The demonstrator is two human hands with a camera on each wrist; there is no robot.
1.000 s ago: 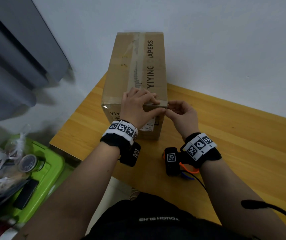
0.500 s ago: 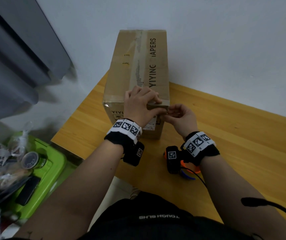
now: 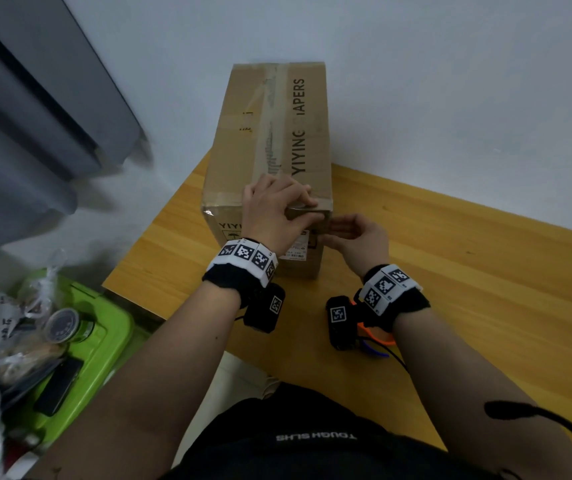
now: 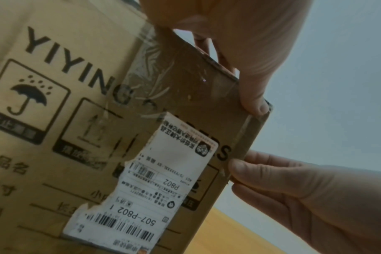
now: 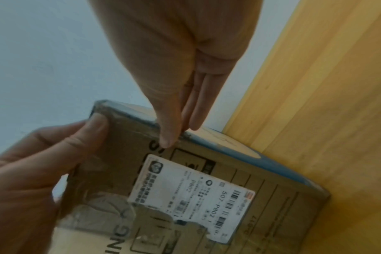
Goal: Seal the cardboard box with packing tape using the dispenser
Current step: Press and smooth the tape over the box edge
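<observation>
A long cardboard box (image 3: 270,133) printed YIYING lies on the wooden table (image 3: 468,271), with old tape along its top seam. My left hand (image 3: 277,209) grips its near top right corner, fingers over the top and thumb (image 4: 252,96) on the front face. A darker brown tape strip (image 4: 207,89) wraps that corner. My right hand (image 3: 353,233) pinches the box's near right vertical edge just below, thumb (image 5: 168,135) in front and fingers on the side. An orange and blue object (image 3: 376,337), perhaps the dispenser, lies mostly hidden under my right wrist.
A green bin (image 3: 104,341) holding bags, a round tin and a dark flat device stands on the floor to the left. A grey panel (image 3: 35,116) stands at the far left. The white wall is right behind the box. Bare table stretches to the right.
My right hand has slid from the top corner, beside my left thumb, a little way down the box's right edge. My left hand stays on the corner.
</observation>
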